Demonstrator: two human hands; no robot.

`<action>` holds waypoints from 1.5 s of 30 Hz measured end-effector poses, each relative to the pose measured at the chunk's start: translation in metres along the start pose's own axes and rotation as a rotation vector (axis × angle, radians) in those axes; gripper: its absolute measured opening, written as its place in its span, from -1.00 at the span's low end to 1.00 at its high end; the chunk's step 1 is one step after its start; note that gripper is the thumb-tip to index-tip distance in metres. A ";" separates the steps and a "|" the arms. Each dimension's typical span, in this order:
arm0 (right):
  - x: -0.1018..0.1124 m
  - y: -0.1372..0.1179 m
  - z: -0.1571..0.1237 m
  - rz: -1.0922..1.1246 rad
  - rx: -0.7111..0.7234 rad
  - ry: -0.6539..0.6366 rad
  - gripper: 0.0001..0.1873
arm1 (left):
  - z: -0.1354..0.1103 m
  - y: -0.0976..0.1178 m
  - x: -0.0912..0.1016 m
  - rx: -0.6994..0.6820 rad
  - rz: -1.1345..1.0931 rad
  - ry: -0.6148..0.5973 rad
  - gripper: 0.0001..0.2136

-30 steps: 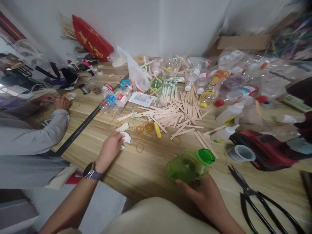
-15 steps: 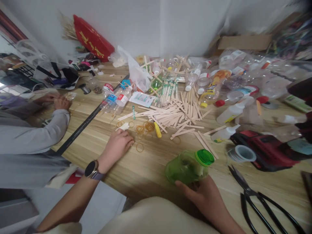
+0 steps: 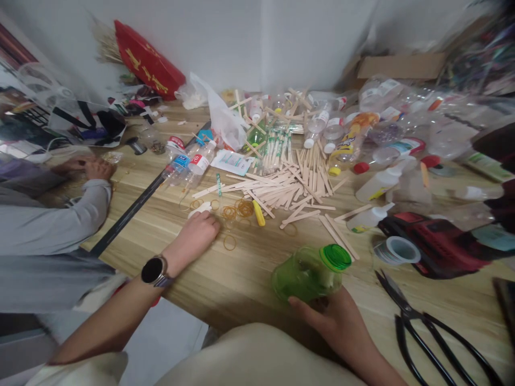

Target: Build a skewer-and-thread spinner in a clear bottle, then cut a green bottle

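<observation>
My right hand [image 3: 336,321] is wrapped round the lower side of a see-through green plastic bottle [image 3: 301,273], which lies tilted with its bright green neck to the upper right. My left hand [image 3: 197,236], with a watch on the wrist, rests on the wooden table with its fingers curled together. Whatever those fingers may hold is hidden. Just beyond them lies a small white piece [image 3: 200,209]; I cannot make out its kind. Loose rubber bands [image 3: 237,209] and a short yellow-handled tool [image 3: 258,213] lie to the right of this hand.
Wooden craft sticks [image 3: 277,187] are heaped mid-table, with plastic bottles [image 3: 322,126] behind. Black-handled scissors [image 3: 410,313], a clear cup [image 3: 400,250], glue bottles [image 3: 368,217] and a red-black power tool [image 3: 430,244] stand right. Another person's hands [image 3: 98,167] work at far left.
The view has shifted slightly to the right. My right hand keeps its hold on the green bottle, and my left hand stays near the white piece with little visible movement.
</observation>
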State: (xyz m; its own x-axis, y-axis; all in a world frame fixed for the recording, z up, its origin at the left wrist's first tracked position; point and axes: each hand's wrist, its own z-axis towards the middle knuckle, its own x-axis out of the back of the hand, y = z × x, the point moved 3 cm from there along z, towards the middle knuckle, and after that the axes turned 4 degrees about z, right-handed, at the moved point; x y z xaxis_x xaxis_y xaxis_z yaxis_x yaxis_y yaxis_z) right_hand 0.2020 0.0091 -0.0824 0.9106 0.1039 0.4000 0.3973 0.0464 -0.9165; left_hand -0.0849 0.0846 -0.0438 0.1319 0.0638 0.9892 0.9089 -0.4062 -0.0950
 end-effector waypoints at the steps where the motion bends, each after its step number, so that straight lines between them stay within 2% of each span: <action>1: 0.000 0.000 0.000 -0.003 -0.003 -0.006 -0.60 | 0.000 -0.002 0.000 0.010 -0.023 0.013 -0.81; 6: -0.002 0.003 0.000 0.014 -0.046 -0.044 -0.60 | 0.000 -0.023 0.007 0.084 -0.227 0.108 -0.90; 10: 0.000 0.004 0.000 -0.023 -0.069 -0.001 -0.60 | -0.001 -0.034 0.012 0.186 -0.472 0.199 -0.85; 15: 0.000 0.001 0.001 -0.054 -0.029 -0.057 -0.67 | 0.010 -0.015 0.004 0.204 -0.755 0.186 -0.80; 19: 0.000 -0.002 0.002 -0.024 -0.017 0.000 -0.66 | 0.014 -0.002 0.002 0.149 -0.918 0.167 -0.70; 21: 0.001 -0.004 0.003 -0.023 -0.028 0.034 -0.68 | 0.006 -0.006 0.005 0.206 -0.901 0.212 -0.66; 23: 0.002 -0.004 0.004 -0.037 -0.056 0.036 -0.70 | -0.006 -0.012 0.005 0.278 -0.743 0.249 -0.69; 27: 0.004 -0.004 0.006 -0.063 -0.091 0.015 -0.70 | -0.029 -0.012 -0.006 0.184 -0.377 0.192 -0.82; 33: 0.004 -0.002 0.006 -0.128 -0.090 0.075 -0.65 | -0.039 0.000 -0.022 0.228 -0.316 0.194 -0.79; 37: 0.003 -0.001 0.007 -0.114 -0.055 0.084 -0.63 | -0.039 0.007 -0.020 0.261 -0.232 0.203 -0.78; 39: 0.002 -0.001 0.008 -0.102 -0.049 0.077 -0.65 | -0.042 0.013 -0.015 0.289 -0.193 0.259 -0.79; 42: 0.000 -0.001 0.009 -0.082 -0.040 0.075 -0.64 | -0.045 0.036 -0.004 0.245 -0.301 0.371 -0.81; 44: -0.002 -0.003 0.009 -0.082 -0.018 0.076 -0.61 | -0.042 0.062 0.003 0.120 -0.536 0.363 -0.73; 45: -0.003 -0.005 0.009 -0.087 0.002 0.073 -0.60 | -0.039 0.076 0.005 0.056 -0.661 0.312 -0.60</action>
State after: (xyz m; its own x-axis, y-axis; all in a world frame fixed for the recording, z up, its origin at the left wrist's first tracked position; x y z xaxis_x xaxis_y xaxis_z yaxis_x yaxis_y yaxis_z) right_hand 0.1959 0.0177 -0.0792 0.8784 0.0266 0.4771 0.4753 0.0543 -0.8781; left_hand -0.0301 0.0185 -0.0418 -0.5618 0.0137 0.8271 0.7798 -0.3250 0.5350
